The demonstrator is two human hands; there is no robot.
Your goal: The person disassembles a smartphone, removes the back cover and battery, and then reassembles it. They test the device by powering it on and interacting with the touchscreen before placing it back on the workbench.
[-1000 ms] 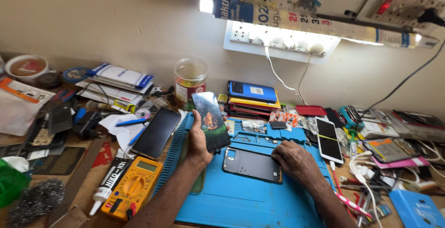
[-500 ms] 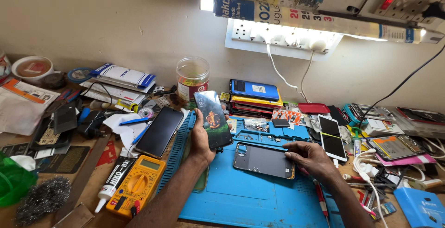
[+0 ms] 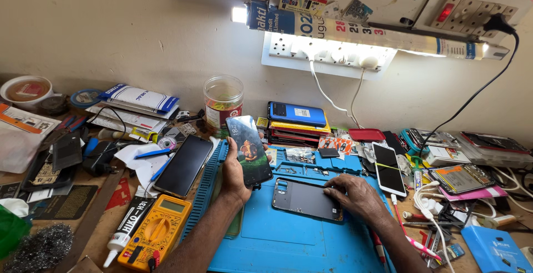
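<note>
two hands work mid-frame: left hand (image 3: 236, 170) has kept gripping the lit smartphone (image 3: 249, 150); right hand (image 3: 355, 194), fingers spread, has slid onto the dark phone frame (image 3: 307, 200).

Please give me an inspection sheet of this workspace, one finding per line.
Surface: blue work mat on a crowded bench.
Job's things: lit phone held upright; dark phone body flat on the mat.
Clutter: yellow multimeter, glue tube, plastic jar, stacked phones.
Grip: left hand holds the lit phone; right hand rests on the dark phone body.
Cables: white cables hang from the wall sockets; black cable at right.
Surroundings: tube light on a pale wall.
</note>
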